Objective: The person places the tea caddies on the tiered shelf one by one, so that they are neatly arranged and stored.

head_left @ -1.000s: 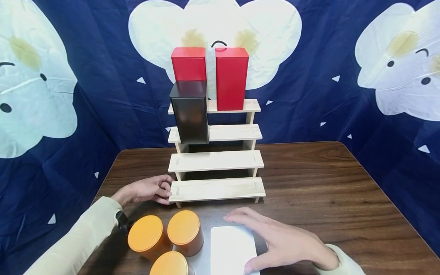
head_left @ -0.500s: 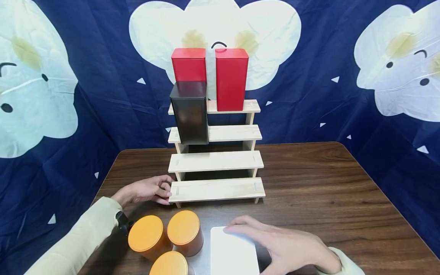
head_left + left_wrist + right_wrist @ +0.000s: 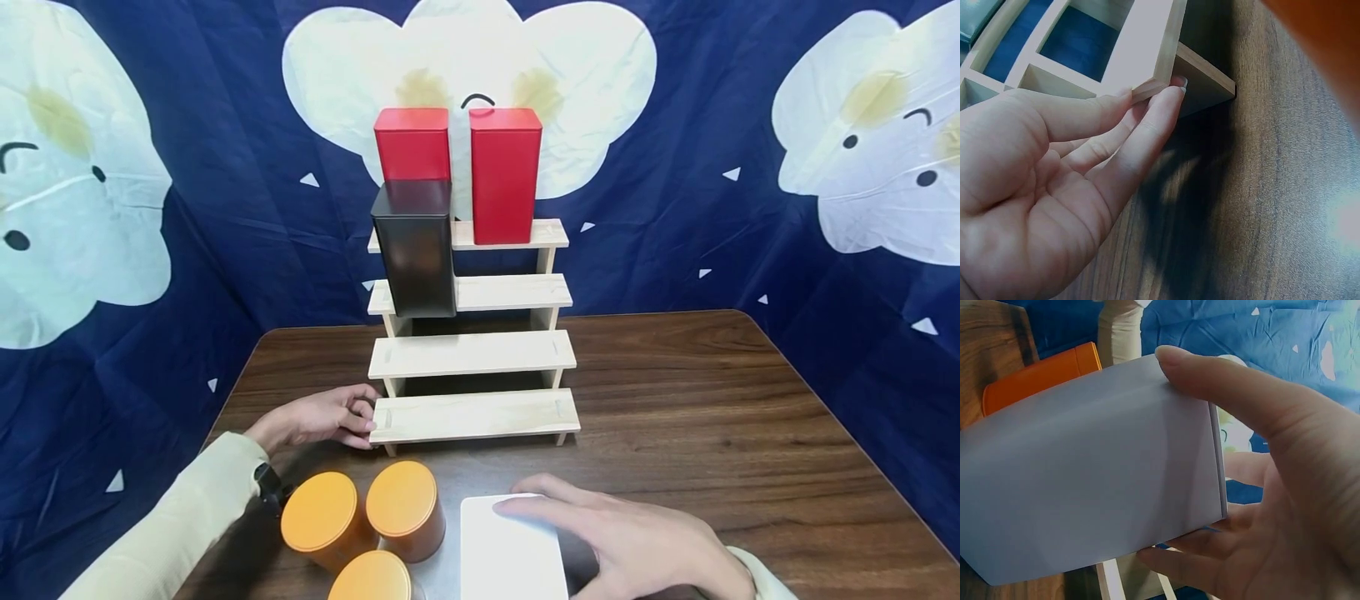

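Head view: left hand (image 3: 326, 416) pinches left end of lowest shelf (image 3: 476, 415) on four-tier wooden rack (image 3: 472, 353); right hand (image 3: 641, 537) grips white rectangular canister (image 3: 510, 550) before rack, right of orange round canisters (image 3: 402, 497).

Tins (image 3: 505, 183) on rack (image 3: 472, 354), canisters (image 3: 402, 498) before it, box (image 3: 510, 550) to their right

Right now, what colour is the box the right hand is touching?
The box is white; that shows best in the bright head view.
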The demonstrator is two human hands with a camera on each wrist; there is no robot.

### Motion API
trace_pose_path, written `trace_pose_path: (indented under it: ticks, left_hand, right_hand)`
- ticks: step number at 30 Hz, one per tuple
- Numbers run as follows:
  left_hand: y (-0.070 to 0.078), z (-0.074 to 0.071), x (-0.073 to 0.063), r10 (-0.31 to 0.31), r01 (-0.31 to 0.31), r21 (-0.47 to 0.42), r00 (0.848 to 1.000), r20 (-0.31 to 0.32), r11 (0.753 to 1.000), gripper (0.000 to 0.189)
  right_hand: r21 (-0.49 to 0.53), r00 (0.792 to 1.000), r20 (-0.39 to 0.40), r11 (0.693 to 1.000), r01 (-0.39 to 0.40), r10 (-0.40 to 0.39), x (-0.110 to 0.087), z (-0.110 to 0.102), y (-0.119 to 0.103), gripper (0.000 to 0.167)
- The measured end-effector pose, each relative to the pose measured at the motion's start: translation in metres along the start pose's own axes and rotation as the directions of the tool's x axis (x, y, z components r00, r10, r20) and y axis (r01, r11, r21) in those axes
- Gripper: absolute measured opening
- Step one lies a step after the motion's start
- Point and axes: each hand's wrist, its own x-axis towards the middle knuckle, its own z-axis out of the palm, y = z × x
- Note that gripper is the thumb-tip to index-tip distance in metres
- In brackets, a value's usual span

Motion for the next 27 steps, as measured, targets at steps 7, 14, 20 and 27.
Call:
trace_pose_path:
  ticks: [7,14,20,27]
  left_hand:
    - [-0.002,0.000,0.000,-0.004,0.004,-0.010,1.000,-0.012,1.000,0.052]
    - [-0.002,0.001,0.001,-0.005,0.005,-0.008,1.000,-0.003,1.000,0.052]
    - [-0.001,0.001,0.001,-0.015,0.015,-0.007,1.000,-0.016,1.000,0.051]
    - [-0.001,0.001,0.002,-0.011,0.011,-0.004,1.000,-0.021,1.000,0.053]
  right_hand:
    - [0.030,1.000,-0.018,0.999,-0.013,0.013,-0.001,0.000,0.002,0.083]
    - [-0.053,0.987,-0.103,0.991,0.122,-0.127,0.000,0.003,0.011,0.083]
    - [-0.111,0.969,-0.161,0.979,0.171,-0.188,-0.001,0.000,0.010,0.082]
    - [-0.195,0.942,-0.187,0.950,0.244,-0.280,0.001,-0.007,0.011,0.079]
